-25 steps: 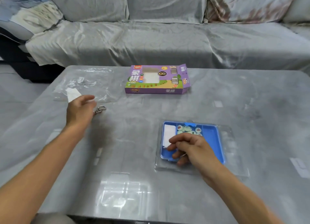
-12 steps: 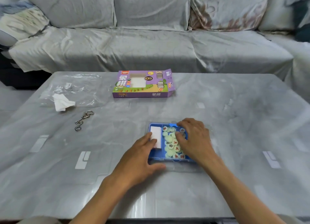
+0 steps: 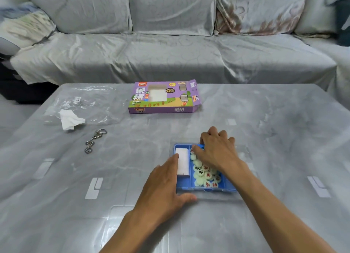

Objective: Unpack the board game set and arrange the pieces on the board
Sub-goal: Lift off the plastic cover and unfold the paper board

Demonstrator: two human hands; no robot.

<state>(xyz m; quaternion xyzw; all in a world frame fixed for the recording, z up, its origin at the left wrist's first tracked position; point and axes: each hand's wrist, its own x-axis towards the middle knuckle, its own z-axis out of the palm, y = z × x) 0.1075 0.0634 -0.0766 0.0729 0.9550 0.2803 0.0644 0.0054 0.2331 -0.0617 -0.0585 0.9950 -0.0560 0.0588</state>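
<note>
— So, where do your hands sit?

— Your left hand (image 3: 166, 184) lies flat along the blue tray (image 3: 208, 188), fingers on the white folded sheet (image 3: 182, 162). Your right hand (image 3: 216, 150) curls over the round pieces (image 3: 205, 174).

— And around you?

— A grey marbled table (image 3: 265, 131) carries the purple box (image 3: 162, 97), a plastic bag (image 3: 91, 105), a metal puzzle (image 3: 94, 141). Behind stands a covered sofa (image 3: 170, 50).

blue tray (image 3: 184, 189), pale green pieces (image 3: 200, 172) (red and black characters), purple box (image 3: 162, 98), grey marbled table (image 3: 265, 120).
</note>
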